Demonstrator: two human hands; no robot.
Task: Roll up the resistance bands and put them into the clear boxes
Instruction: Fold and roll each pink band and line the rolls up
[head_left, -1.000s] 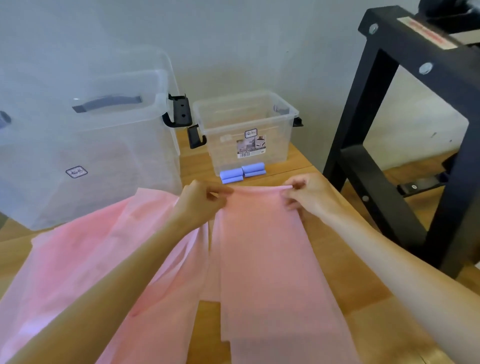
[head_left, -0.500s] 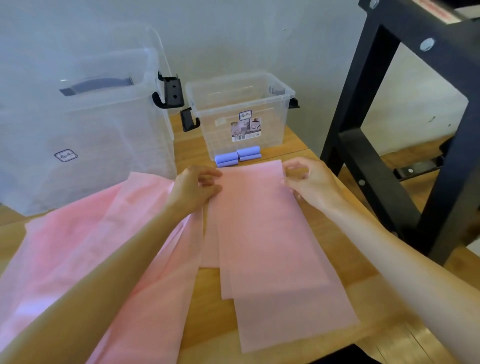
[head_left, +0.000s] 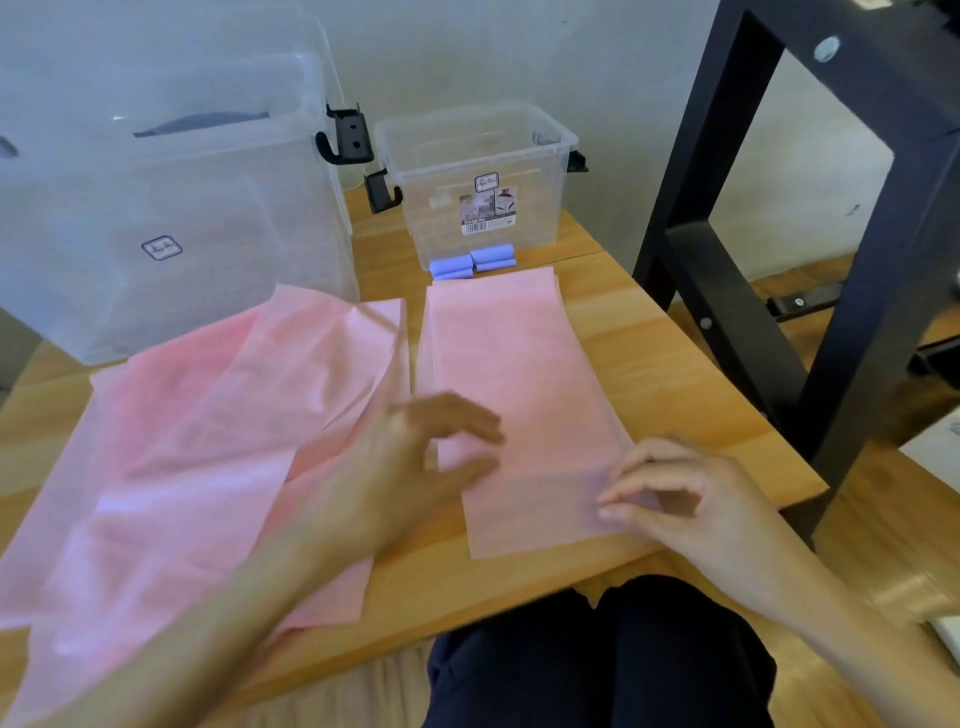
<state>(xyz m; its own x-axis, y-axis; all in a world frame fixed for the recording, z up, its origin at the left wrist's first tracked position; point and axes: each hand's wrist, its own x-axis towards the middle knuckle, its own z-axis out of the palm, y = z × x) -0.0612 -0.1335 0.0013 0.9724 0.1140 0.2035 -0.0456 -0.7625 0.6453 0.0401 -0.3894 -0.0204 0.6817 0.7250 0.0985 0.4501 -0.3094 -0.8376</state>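
step in hand: the folded pink band (head_left: 511, 395) is laid out flat and the roll looks about to be started from the near end, so rolling isn't really begun yet.
right hand (head_left: 691, 499): the near right corner of the band is pinched between thumb and fingertips, low by the table edge.
left hand (head_left: 410, 467): blurred, so it's a bit hard to call, but the fingers look loosely spread over the band's left edge, nothing gripped.
next move: the near edge probably needs to be turned over tight and even by both hands, then rolled away toward the boxes; a sloppy first turn would likely give a cone, not a cylinder.
band feel: thin, matte, slightly see-through sheet, doubled in layers, long rectangle, limp rather than stiff.
loose pink bands (head_left: 208, 441): a rumpled, creased heap is spread just to the left, overlapping, not rolled.
table (head_left: 675, 374): smooth light wood planks.
blue rolls (head_left: 472, 264): small tight cylinders are parked on the table, right against the front of the small clear box (head_left: 478, 176), not inside it.
large clear box (head_left: 156, 208): cloudy plastic, black latch, set far left.
black frame (head_left: 779, 208): chunky painted metal, off to the right.
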